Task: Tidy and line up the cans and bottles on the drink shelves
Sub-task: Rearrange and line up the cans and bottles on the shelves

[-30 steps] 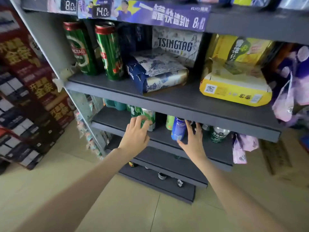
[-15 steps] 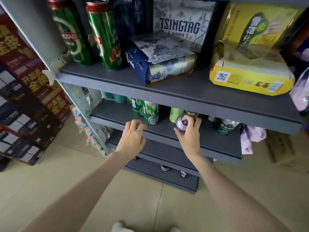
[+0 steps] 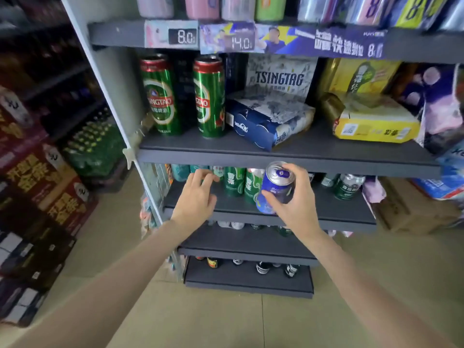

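Note:
My right hand (image 3: 295, 199) grips a blue can (image 3: 276, 185), tilted, in the air in front of the second shelf (image 3: 326, 212). My left hand (image 3: 197, 197) hovers open over that shelf's left part, fingers spread, holding nothing. Behind the hands, small green cans (image 3: 234, 180) stand in a row, and further green cans (image 3: 345, 187) stand to the right. On the shelf above (image 3: 226, 149) stand two tall green Tsingtao cans (image 3: 159, 95) (image 3: 209, 96), next to a blue can multipack (image 3: 268, 124) lying askew and a yellow pack (image 3: 374, 124).
Lower shelves (image 3: 248, 249) hold bottle and can tops. The top shelf carries pastel cans (image 3: 200, 6) above price tags (image 3: 183, 36). Stacked red and dark cartons (image 3: 37, 187) stand at the left. A cardboard box (image 3: 411, 212) sits on the tiled floor at the right.
My right hand has lifted the blue can off the second shelf and drawn it forward and up. The left hand stayed over the shelf. The camera view has tilted upward.

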Demonstrator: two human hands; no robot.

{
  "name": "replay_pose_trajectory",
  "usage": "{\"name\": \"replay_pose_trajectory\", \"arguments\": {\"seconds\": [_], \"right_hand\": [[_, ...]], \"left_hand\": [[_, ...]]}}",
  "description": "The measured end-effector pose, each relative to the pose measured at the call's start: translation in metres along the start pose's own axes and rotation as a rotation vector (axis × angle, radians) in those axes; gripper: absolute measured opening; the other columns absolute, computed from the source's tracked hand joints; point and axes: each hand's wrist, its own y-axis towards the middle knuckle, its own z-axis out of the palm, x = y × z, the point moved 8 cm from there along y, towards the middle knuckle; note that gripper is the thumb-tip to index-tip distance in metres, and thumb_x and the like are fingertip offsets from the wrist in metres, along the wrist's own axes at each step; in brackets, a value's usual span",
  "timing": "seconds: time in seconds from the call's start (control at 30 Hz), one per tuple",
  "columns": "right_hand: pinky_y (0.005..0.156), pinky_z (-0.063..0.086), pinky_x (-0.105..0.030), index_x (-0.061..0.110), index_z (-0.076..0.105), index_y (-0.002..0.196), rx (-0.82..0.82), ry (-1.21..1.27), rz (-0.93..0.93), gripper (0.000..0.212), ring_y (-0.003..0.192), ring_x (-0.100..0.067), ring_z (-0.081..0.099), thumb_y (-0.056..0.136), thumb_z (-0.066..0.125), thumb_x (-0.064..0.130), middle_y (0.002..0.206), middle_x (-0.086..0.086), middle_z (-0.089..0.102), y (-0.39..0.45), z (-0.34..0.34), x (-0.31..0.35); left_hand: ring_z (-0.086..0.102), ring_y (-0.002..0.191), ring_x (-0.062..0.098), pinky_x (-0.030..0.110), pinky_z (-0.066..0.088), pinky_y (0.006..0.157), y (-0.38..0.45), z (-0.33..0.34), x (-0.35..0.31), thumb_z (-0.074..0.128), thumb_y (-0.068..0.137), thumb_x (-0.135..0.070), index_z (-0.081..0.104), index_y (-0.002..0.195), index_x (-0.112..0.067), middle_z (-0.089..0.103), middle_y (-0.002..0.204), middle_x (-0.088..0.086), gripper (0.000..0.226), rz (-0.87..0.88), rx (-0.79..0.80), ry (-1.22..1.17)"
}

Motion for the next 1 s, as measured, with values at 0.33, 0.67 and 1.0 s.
{"name": "replay_pose_trajectory", "arguments": {"seconds": [0.33,0.67,1.0], "right_hand": [[0.091,0.049,-0.036,0.026,0.04,0.117,-0.256,0.333,-0.357,0.053,0.106,-0.017,0.058,0.077,0.074,0.018,0.116,0.003,0.052,0.106,-0.05,0.178],[0.07,0.044,-0.026,0.018,0.051,0.108,-0.29,0.003,-0.36,0.044,0.072,-0.004,0.053,0.074,0.076,0.027,0.091,0.009,0.057,0.257,-0.074,0.265],[0.085,0.046,-0.04,0.024,0.035,0.134,-0.197,-0.321,-0.245,0.064,0.111,-0.022,0.053,0.082,0.067,0.044,0.129,-0.002,0.05,0.283,-0.049,0.214]], "left_hand": [[0.046,0.094,0.026,0.028,0.034,0.083,0.088,-0.175,-0.017,0.05,0.073,0.007,0.058,0.104,0.002,0.053,0.106,0.018,0.032,0.14,-0.54,-0.023],[0.043,0.117,0.027,0.023,0.031,0.095,0.185,-0.24,-0.025,0.05,0.089,-0.007,0.051,0.131,-0.01,0.044,0.128,0.013,0.042,0.031,-0.509,-0.155],[0.052,0.107,0.04,0.047,0.045,0.091,0.241,-0.217,-0.042,0.061,0.085,-0.007,0.004,0.147,-0.039,0.024,0.142,0.018,0.091,-0.037,-0.37,-0.133]]}}
